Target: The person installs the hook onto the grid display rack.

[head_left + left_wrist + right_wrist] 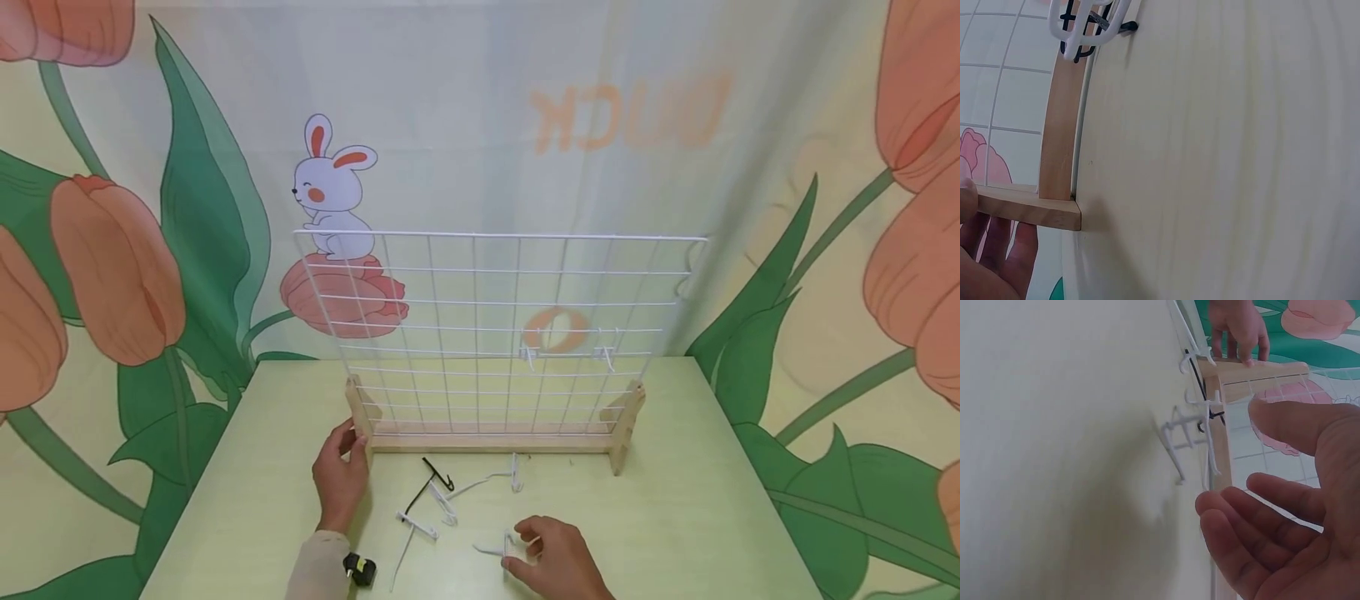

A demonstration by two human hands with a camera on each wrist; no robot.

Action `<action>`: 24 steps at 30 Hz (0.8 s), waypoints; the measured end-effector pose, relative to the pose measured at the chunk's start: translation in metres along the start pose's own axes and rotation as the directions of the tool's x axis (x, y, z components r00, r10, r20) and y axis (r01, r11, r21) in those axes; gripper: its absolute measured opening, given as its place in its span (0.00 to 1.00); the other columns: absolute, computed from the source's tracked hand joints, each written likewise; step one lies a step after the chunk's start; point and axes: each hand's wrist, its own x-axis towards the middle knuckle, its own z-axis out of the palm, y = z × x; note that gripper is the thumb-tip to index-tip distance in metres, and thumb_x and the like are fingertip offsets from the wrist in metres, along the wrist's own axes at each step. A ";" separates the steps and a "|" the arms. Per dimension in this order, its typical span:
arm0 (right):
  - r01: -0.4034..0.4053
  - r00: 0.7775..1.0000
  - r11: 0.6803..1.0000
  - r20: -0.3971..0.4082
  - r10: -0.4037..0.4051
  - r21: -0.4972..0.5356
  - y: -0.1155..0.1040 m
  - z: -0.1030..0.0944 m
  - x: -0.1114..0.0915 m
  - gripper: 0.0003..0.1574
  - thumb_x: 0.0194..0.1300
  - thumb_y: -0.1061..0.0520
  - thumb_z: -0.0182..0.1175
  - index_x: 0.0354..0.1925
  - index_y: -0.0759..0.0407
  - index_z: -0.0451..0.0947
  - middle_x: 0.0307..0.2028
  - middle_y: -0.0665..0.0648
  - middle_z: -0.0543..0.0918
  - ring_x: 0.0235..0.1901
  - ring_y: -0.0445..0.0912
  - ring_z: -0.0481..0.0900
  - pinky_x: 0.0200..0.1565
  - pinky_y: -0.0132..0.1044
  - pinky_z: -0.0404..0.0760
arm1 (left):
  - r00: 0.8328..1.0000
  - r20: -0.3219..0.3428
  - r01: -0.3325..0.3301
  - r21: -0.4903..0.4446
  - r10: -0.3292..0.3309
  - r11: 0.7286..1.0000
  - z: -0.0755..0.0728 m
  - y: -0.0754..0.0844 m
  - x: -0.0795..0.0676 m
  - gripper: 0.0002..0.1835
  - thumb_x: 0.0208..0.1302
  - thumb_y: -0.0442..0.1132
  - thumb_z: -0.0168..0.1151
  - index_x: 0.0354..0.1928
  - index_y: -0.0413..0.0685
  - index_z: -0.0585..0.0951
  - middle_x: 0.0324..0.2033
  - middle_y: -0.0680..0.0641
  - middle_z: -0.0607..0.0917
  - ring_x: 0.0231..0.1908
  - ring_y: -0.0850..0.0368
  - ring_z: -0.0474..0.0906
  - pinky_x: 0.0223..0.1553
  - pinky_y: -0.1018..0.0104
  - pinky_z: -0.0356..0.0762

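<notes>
A white wire grid panel [502, 236] stands upright in a wooden stand [487, 445]. My left hand [342, 477] holds the stand's left side piece [1029, 211], thumb on one face and fingers on the other. My right hand [561, 557] is just over the table with thumb and fingers apart, close beside a white wire hook [505, 547]; its palm [1297, 550] holds nothing. Several more white hooks [418, 525] and a black hook [430, 478] lie loose in front of the stand. Two white hooks [529, 356] hang on the grid's right part.
Around the stand spreads a pale table [712, 517]. A small black object with a yellow label [361, 569] is by the left sleeve [321, 563]. Behind the table hangs a curtain [465, 108] printed with tulips and a rabbit.
</notes>
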 end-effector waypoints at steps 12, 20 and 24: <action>0.038 0.998 0.996 -0.044 -0.041 -0.078 0.009 0.017 -0.001 0.25 0.57 0.47 0.80 0.47 0.60 0.86 0.34 0.47 0.85 0.29 0.32 0.77 0.34 0.31 0.78 | 1.000 0.015 0.007 0.030 -0.008 1.000 0.001 -0.002 -0.001 0.19 0.74 0.33 0.66 0.65 0.48 0.82 0.49 0.41 0.91 0.49 0.45 0.88 0.49 0.54 0.80; 0.042 0.996 0.995 -0.070 -0.048 -0.095 0.011 0.022 -0.002 0.28 0.57 0.43 0.80 0.48 0.60 0.87 0.28 0.43 0.81 0.27 0.31 0.72 0.34 0.31 0.76 | 1.000 0.010 0.008 0.025 -0.009 1.000 0.001 0.000 0.000 0.19 0.74 0.34 0.65 0.65 0.49 0.82 0.50 0.40 0.90 0.49 0.45 0.87 0.48 0.55 0.79; 0.009 0.997 0.996 -0.082 -0.016 -0.088 0.009 0.023 -0.001 0.32 0.57 0.40 0.80 0.49 0.61 0.86 0.28 0.43 0.81 0.27 0.31 0.72 0.34 0.32 0.77 | 1.000 0.005 0.019 0.016 -0.019 1.000 0.001 0.002 -0.001 0.19 0.75 0.34 0.65 0.65 0.49 0.82 0.50 0.41 0.90 0.49 0.45 0.87 0.49 0.53 0.79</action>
